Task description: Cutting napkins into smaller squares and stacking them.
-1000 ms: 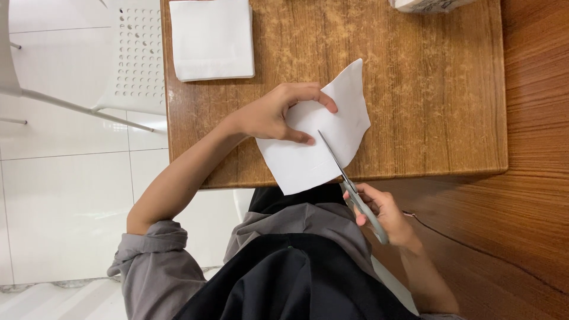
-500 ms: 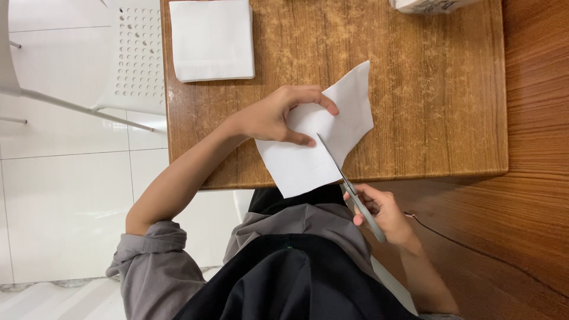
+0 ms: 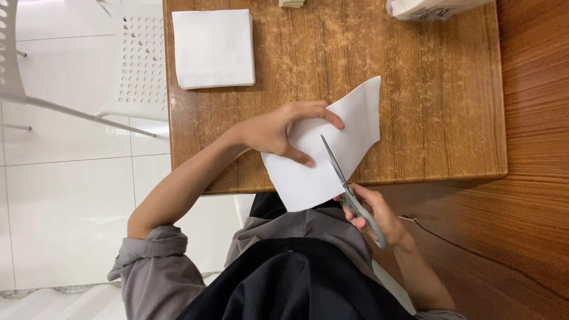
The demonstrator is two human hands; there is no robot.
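Left hand (image 3: 278, 131) pinching white sheet (image 3: 332, 148), right hand (image 3: 373, 213) closed on grey scissors (image 3: 349, 192), blade tips prob. in sheet.

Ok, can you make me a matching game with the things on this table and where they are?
Things:
1. scissors
2. sheet of white paper
3. folded white cloth
4. white plastic chair

Places or states:
A. lying flat at the table's far left corner
B. standing on the tiled floor beside the table
C. held in the right hand, blades cutting into the paper
D. held by the left hand over the near edge of the wooden table

Pairs: 1-C, 2-D, 3-A, 4-B
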